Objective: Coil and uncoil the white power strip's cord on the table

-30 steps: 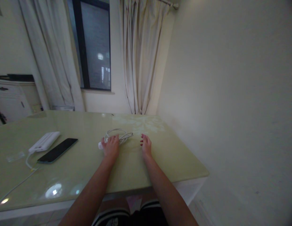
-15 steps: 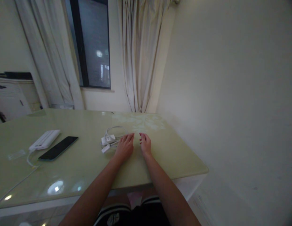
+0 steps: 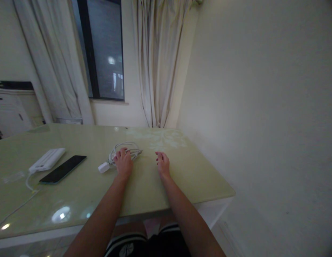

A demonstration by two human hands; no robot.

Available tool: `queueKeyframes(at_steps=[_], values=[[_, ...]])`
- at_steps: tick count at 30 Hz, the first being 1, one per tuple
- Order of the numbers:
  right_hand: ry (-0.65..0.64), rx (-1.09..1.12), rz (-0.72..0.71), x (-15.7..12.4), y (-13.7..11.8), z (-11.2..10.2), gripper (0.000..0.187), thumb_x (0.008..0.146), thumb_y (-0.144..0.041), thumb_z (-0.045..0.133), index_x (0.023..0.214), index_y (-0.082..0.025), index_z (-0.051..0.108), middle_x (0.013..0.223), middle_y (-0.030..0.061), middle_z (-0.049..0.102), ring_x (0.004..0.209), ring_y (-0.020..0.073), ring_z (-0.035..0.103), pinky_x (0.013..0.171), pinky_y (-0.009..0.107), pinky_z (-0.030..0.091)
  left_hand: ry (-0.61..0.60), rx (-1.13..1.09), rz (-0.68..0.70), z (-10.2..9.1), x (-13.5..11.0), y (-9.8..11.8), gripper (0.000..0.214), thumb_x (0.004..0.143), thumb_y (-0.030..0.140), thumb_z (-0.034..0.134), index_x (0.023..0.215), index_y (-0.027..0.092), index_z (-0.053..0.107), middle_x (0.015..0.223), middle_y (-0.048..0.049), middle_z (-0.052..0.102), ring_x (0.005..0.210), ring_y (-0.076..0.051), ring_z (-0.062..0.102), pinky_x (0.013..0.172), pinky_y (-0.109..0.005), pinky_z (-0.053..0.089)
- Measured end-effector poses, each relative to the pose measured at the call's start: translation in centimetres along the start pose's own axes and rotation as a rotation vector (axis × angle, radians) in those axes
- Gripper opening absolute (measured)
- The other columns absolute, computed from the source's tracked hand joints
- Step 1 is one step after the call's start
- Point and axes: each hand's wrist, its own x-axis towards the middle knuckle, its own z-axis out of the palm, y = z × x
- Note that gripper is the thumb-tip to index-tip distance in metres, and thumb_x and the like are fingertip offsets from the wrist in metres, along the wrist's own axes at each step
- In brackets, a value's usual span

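A coiled white cable (image 3: pixel 128 149) with a small white plug (image 3: pixel 103 167) lies on the pale green glass table (image 3: pixel 88 192). My left hand (image 3: pixel 123 163) rests on the coil, fingers bent over the loops and touching them. My right hand (image 3: pixel 162 163) lies palm down on the tabletop to the right of the cable, fingers slightly curled, holding nothing.
A white power bank (image 3: pixel 47 160) and a dark phone (image 3: pixel 63 169) lie at the left, with a thin white lead running off toward the table's front left edge. A wall runs along the right. Curtains and a dark window stand behind the table.
My left hand moved left from beside my right hand back onto the cable coil. The coil and its plug shifted left. My right hand stayed put.
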Motion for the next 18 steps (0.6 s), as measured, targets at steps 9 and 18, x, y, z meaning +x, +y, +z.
queueKeyframes(at_steps=[9,18], values=[[0.016,-0.066,-0.083,-0.5,-0.9,0.2,0.036,0.093,-0.046,0.051,0.102,-0.019,0.072,0.102,0.0081,0.072,0.083,0.0181,0.063,0.076,0.029,0.049,0.080,0.029,0.338,-0.7,-1.8,2.2,0.033,0.082,0.014,0.054,0.107,0.021,0.074,0.151,-0.0099,0.050,0.136,-0.032,0.043,0.120,-0.050,0.021],[-0.248,0.100,-0.307,-2.5,-3.5,-0.4,0.035,0.100,-0.048,0.049,0.118,-0.023,0.066,0.116,0.0071,0.072,0.103,0.0189,0.067,0.090,0.030,0.051,0.114,-0.148,0.372,-0.5,-1.7,2.1,0.027,0.087,0.015,0.054,0.101,0.025,0.075,0.140,-0.0054,0.061,0.129,-0.028,0.052,0.112,-0.049,0.030]])
